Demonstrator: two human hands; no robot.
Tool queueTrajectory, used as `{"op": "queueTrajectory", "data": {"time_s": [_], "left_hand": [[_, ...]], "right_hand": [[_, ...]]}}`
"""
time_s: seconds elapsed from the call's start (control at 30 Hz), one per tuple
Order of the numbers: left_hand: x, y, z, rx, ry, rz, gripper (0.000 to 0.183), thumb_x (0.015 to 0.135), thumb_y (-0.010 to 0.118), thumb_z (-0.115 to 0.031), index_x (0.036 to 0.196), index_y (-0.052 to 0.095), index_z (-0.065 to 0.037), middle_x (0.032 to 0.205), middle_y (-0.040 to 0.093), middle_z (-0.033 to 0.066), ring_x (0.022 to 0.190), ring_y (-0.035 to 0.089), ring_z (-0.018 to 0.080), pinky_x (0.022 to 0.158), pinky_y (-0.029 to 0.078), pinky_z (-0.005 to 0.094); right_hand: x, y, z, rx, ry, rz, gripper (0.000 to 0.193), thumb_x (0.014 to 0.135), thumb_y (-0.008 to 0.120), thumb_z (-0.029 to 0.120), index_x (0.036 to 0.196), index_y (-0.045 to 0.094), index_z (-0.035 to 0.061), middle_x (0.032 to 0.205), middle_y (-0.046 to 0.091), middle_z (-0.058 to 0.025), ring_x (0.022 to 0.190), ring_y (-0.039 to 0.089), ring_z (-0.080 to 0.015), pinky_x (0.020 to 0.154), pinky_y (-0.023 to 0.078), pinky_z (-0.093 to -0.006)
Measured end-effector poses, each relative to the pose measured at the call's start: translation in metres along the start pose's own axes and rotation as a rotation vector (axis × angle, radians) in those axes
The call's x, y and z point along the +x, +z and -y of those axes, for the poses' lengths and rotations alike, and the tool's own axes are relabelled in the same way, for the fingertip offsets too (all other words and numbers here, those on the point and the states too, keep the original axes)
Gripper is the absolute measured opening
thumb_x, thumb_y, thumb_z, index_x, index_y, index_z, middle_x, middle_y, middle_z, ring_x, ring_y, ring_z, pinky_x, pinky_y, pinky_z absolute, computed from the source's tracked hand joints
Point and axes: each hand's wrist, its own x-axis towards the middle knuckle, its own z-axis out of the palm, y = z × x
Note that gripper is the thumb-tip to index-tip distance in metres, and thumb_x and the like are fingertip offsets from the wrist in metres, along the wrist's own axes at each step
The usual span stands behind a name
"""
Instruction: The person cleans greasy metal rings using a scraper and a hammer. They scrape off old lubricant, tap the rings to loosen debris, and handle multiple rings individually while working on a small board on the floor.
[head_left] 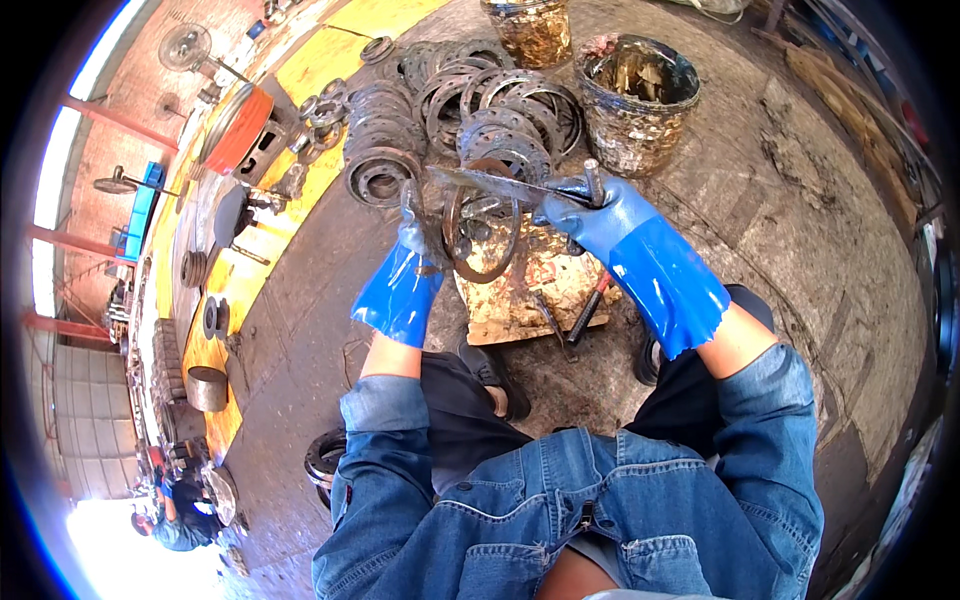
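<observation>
My left hand (412, 240), in a long blue rubber glove, is closed on the left side of a rusty metal ring (510, 245). The ring stands tilted above a stained board. In my right hand (605, 215), gloved the same way, is a long, flat, dirty blade-like tool (500, 184). Its blade reaches left across the top of the ring, close to my left hand; whether it touches the ring I cannot tell. A short metal rod end (593, 180) sticks up beside my right fingers, and its link to the tool is unclear.
Stacks of greasy flanged rings (500, 135) lie just beyond my hands. Two grimy buckets (640, 110) stand behind, to the right. On the board (490, 325) lie a red-and-black-handled tool (588, 310) and a hammer-like tool (550, 318). A person (180, 520) is far left.
</observation>
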Motion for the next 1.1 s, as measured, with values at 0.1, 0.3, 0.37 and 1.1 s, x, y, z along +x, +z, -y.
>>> {"op": "queueTrajectory", "data": {"time_s": [0.1, 0.3, 0.37, 1.1], "left_hand": [[0.0, 0.006, 0.005, -0.097, -0.037, 0.159, 0.08, 0.088, 0.037, -0.068, 0.141, 0.037, -0.007, 0.135, 0.045, 0.0262, 0.109, 0.057, 0.0394, 0.08, 0.055, 0.0515], [-0.011, 0.03, -0.002, 0.251, 0.032, -0.085, 0.094, 0.08, 0.033, -0.079, 0.134, 0.047, -0.004, 0.105, 0.066, 0.0198, 0.049, 0.059, 0.0237, 0.039, 0.044, 0.0337], [-0.014, 0.018, -0.006, 0.149, 0.027, -0.032, 0.092, 0.08, 0.033, -0.079, 0.132, 0.049, -0.005, 0.104, 0.067, 0.0188, 0.048, 0.056, 0.0233, 0.038, 0.04, 0.0322], [-0.006, -0.004, -0.046, -0.085, 0.307, 0.139, 0.057, 0.093, 0.038, -0.055, 0.126, 0.054, -0.011, 0.108, 0.067, 0.016, 0.047, 0.051, 0.0241, 0.035, 0.032, 0.0326]], "right_hand": [[0.015, -0.007, -0.012, 0.018, -0.067, -0.07, 0.025, 0.085, 0.07, 0.023, 0.101, 0.069, 0.0028, 0.075, 0.065, -0.0019, 0.058, 0.055, -0.0067, 0.052, 0.046, -0.0224], [0.037, -0.037, -0.008, 0.234, 0.262, -0.34, 0.017, 0.081, 0.074, 0.019, 0.09, 0.07, 0.0049, 0.058, 0.057, -0.0005, 0.043, 0.045, -0.0087, 0.04, 0.035, -0.0232], [0.035, -0.041, -0.002, 0.321, 0.321, -0.358, 0.017, 0.08, 0.075, 0.02, 0.086, 0.068, 0.005, 0.056, 0.054, 0.0005, 0.042, 0.043, -0.0087, 0.039, 0.032, -0.0234], [0.018, -0.001, -0.051, -0.382, 0.279, 0.099, 0.032, 0.082, 0.065, 0.028, 0.098, 0.069, 0.0011, 0.073, 0.067, -0.0064, 0.058, 0.059, -0.0125, 0.057, 0.048, -0.0277]]}}
